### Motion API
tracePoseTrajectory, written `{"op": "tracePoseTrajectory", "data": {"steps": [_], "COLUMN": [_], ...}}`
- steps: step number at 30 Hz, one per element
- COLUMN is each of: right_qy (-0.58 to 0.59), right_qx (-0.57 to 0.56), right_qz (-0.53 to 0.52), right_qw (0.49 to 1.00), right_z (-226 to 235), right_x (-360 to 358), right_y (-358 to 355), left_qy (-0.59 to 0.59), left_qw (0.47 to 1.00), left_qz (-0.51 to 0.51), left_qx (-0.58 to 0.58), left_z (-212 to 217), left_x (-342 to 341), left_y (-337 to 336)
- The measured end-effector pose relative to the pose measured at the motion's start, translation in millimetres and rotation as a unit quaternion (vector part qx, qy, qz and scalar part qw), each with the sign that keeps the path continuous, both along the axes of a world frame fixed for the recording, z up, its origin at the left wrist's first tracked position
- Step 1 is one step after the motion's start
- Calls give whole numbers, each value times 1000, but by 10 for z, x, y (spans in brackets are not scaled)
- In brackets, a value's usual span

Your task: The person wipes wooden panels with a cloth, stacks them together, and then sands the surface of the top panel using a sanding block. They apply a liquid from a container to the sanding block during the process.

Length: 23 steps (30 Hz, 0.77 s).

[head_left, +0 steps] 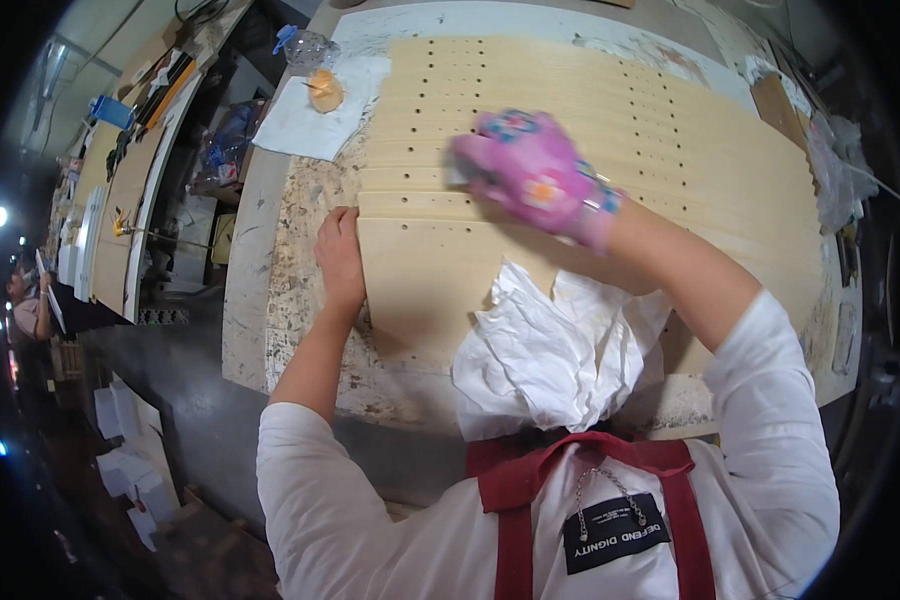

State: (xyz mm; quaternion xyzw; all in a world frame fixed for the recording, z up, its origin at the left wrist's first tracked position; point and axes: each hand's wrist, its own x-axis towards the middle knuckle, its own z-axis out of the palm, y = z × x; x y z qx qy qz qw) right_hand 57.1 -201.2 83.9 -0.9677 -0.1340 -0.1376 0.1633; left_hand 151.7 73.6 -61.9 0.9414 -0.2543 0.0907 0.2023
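Left hand [340, 258] flat on wooden panel [590, 150] edge; gloved right hand [530, 170] curled, contents unclear.

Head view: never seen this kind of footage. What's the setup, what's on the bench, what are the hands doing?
There is no machine here. A person wears a wide fisheye camera on the head, looking down at their own arms, so straight edges bend near the rim.

The worktable is scuffed and stained. On it lie pale wooden slats side by side, with rows of small holes. Crumpled white cloth or paper sits at the near edge.

The left hand is bare and rests flat on the end of a slat. The right hand wears a pink patterned glove and presses on the slats; whether it holds anything is unclear, since it is blurred.

Further back are a white sheet and a plastic bottle.
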Motion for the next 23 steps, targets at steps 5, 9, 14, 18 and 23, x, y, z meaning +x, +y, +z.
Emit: {"op": "tracePoseTrajectory", "data": {"steps": [5, 9, 14, 18, 23], "right_qy": [-19, -57, -42, 79, -34], "right_qx": [-20, -38, -10, -97, -119], "right_qz": [22, 21, 11, -118, -29], "right_qw": [999, 997, 999, 985, 992], "right_z": [71, -10, 33, 376, 264], "right_x": [289, 714, -6, -720, -796], "right_y": [370, 745, -50, -626, -472], "left_qy": [3, -18, 31, 18, 20], "left_qw": [1000, 999, 999, 1000, 999], "left_qz": [-1, -20, 5, -12, 5], "left_qx": [-5, 17, 12, -5, 39], "left_z": [169, 78, 98, 105, 61], "left_x": [-108, -22, -44, -37, -11], "left_y": [-173, -151, -68, -127, -114]}}
